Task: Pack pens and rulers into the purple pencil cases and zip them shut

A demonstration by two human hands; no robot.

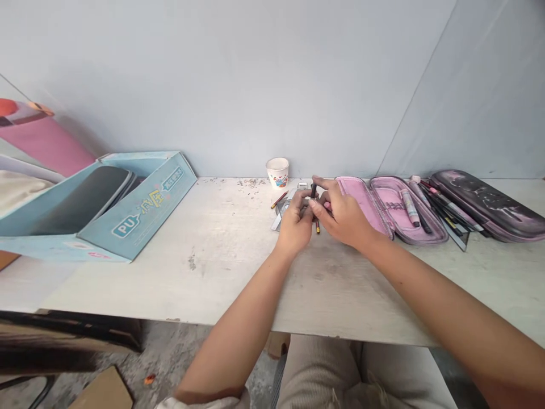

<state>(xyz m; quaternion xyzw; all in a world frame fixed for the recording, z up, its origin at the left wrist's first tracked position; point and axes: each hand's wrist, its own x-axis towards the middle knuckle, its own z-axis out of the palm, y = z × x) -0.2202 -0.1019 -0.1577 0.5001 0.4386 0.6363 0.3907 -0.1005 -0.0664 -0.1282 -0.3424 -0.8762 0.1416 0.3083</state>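
Both my hands meet over the middle of the white table (221,267). My left hand (295,222) is curled, its fingers closed on a small dark object next to a dark pencil (314,192). My right hand (340,213) pinches that pencil, with the forefinger stretched out over it. Under the hands lie a clear ruler or set square (279,218) and a red pencil (279,199). An open pink pencil case (385,207) lies just right of my right hand, with pens in its loops.
A white paper cup (277,171) stands at the wall behind my hands. A light blue cardboard box (106,207) lies open at the left. A dark pencil-case lid (489,204) and several pens (443,207) lie at the right. Pencil shavings (251,183) are scattered near the cup.
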